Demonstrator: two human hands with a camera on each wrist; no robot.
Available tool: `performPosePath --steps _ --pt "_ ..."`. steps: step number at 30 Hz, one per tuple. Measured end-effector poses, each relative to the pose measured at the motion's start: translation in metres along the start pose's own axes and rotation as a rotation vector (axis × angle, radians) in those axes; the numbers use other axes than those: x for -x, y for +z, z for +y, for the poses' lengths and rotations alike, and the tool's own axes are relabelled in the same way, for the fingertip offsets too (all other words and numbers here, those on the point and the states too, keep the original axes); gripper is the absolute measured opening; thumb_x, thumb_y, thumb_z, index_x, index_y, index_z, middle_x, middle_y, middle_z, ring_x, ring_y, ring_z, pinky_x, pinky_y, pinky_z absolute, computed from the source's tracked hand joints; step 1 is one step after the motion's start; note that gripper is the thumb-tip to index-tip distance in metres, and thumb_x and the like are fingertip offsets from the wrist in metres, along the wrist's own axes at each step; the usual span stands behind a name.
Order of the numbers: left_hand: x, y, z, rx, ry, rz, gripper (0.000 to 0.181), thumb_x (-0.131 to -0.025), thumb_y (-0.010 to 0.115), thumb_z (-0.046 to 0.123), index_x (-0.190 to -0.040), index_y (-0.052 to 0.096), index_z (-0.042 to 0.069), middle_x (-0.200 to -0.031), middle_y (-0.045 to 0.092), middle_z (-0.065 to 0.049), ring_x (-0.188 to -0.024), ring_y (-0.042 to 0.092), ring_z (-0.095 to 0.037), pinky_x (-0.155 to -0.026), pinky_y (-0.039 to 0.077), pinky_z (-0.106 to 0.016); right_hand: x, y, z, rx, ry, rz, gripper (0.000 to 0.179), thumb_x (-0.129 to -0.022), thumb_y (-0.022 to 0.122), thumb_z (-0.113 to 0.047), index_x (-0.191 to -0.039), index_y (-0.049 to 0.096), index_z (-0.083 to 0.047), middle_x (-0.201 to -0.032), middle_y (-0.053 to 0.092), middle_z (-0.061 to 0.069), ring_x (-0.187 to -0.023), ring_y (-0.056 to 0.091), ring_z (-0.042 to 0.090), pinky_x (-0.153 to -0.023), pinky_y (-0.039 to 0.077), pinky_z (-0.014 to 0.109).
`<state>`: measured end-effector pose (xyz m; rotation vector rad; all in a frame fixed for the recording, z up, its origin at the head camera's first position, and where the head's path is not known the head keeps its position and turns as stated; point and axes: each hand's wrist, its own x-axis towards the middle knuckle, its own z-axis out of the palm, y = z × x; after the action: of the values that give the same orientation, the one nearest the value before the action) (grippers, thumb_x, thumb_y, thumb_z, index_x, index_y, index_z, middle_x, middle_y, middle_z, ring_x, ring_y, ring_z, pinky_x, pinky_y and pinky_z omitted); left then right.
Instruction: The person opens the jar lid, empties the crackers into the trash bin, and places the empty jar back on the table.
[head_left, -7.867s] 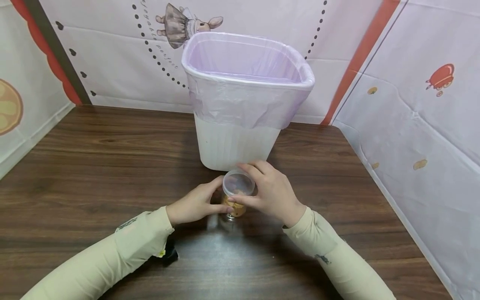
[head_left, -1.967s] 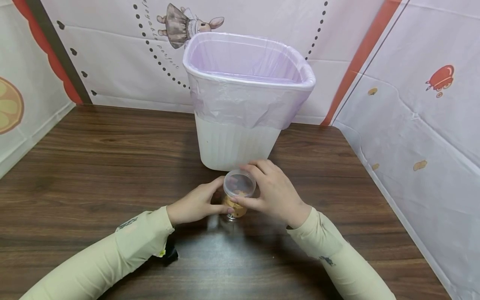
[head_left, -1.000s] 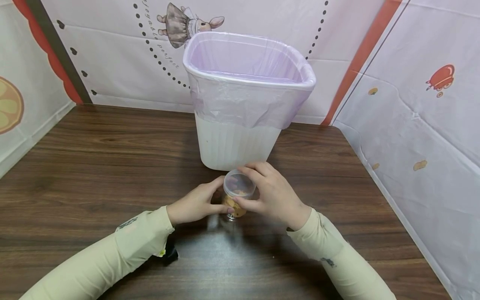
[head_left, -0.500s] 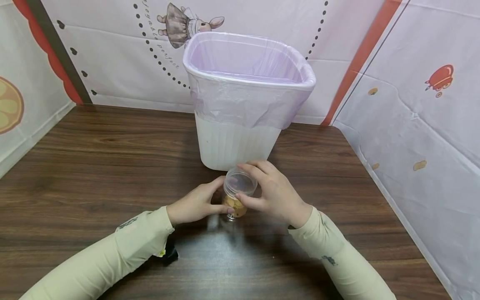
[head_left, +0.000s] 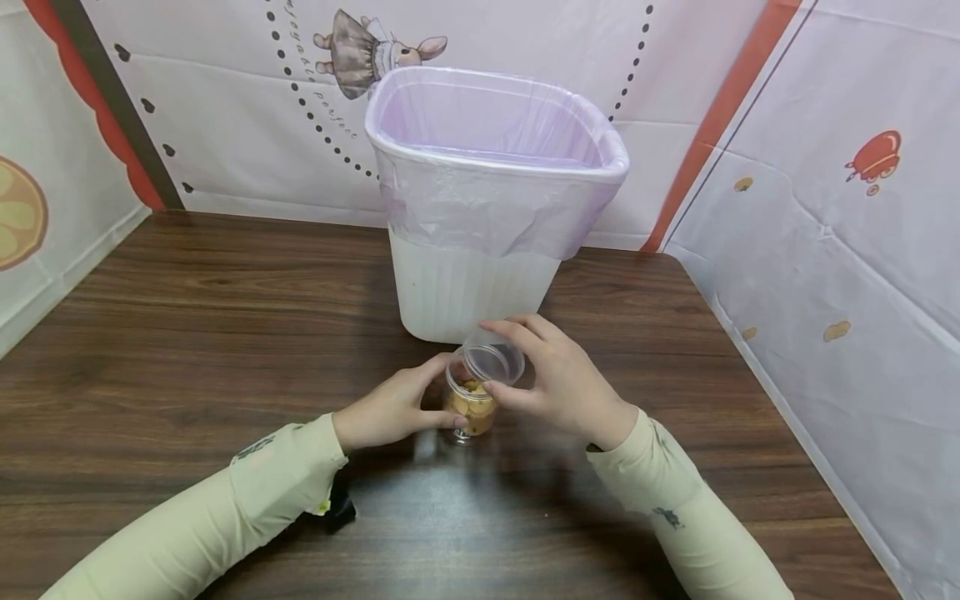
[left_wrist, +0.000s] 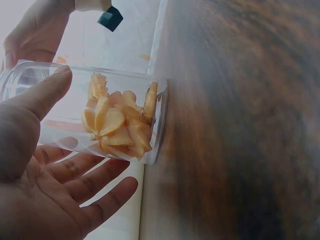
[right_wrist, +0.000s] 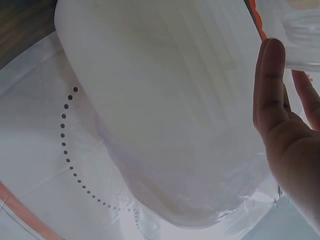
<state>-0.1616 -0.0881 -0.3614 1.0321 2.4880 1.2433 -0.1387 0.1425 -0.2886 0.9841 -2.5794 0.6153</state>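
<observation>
A: Where is the jar, and how are the hands placed?

B: The jar [left_wrist: 65, 117] stands upright on the table [head_left: 225, 333], well forward of its back edge. The left hand [head_left: 390, 410] grips the wall, thumb on the near side and fingers round the far side. The right hand [head_left: 562, 382] pinches the lid [head_left: 495, 362] by its rim, tilted over the jar's partly uncovered mouth. Whether lid and jar touch cannot be told.

A: How should the jar handle?

B: It is probably light and fairly stiff, apparently of clear plastic, and smooth enough to slip or turn in a loose hold. The pieces [left_wrist: 117, 125] heaped in its lower part look brittle, so tipping or jolting could chip them. The wall below the mouth offers the best grip; the lid is best taken by its rim.

A: What surrounds it?

B: The bin [head_left: 476, 292] stands just behind, its liner [head_left: 480, 204] folded over the top, and limits movement toward the table's back edge. Printed cloth [head_left: 247, 108] hangs beyond that edge and along both side edges. From above, the right hand and lid partly block the mouth.
</observation>
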Motion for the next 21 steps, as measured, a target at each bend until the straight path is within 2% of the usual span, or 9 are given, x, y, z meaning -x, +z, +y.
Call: performPosePath --steps 5,10,18,21 --pt "-0.001 0.001 -0.001 0.003 0.017 0.001 0.07 -0.081 0.076 0.031 -0.139 0.041 0.017 -0.125 0.063 0.001 -0.118 0.058 -0.015 -0.101 0.044 -0.041 0.001 -0.009 0.003 0.003 0.051 -0.022 0.058 -0.081 0.074 -0.03 -0.134 0.054 -0.017 -0.113 0.058 0.002 -0.088 0.055 0.013 -0.078 0.049 0.031" --pt "-0.003 0.002 0.0 0.022 0.024 0.002 0.067 -0.081 0.077 0.03 -0.137 0.043 0.015 -0.126 0.063 -0.001 -0.115 0.06 -0.017 -0.097 0.046 -0.041 0.003 -0.024 0.01 0.028 0.129 -0.048 0.059 -0.082 0.074 -0.031 -0.135 0.053 -0.018 -0.11 0.057 0.003 -0.082 0.053 0.017 -0.073 0.047 0.031" --pt "-0.004 0.002 0.001 0.032 0.013 -0.001 0.068 -0.081 0.077 0.03 -0.137 0.043 0.015 -0.129 0.062 -0.002 -0.114 0.061 -0.017 -0.098 0.045 -0.042 0.005 -0.045 0.038 0.049 0.24 -0.085 0.059 -0.082 0.073 -0.024 -0.136 0.052 -0.015 -0.113 0.059 0.011 -0.094 0.056 0.022 -0.082 0.048 0.038" --pt "-0.003 0.002 0.0 0.032 0.006 -0.002 0.068 -0.081 0.077 0.03 -0.138 0.042 0.015 -0.131 0.061 -0.002 -0.113 0.062 -0.017 -0.098 0.045 -0.042 0.005 -0.049 0.046 0.049 0.266 -0.114 0.058 -0.083 0.072 -0.023 -0.137 0.051 -0.016 -0.114 0.059 0.012 -0.094 0.056 0.023 -0.08 0.048 0.037"
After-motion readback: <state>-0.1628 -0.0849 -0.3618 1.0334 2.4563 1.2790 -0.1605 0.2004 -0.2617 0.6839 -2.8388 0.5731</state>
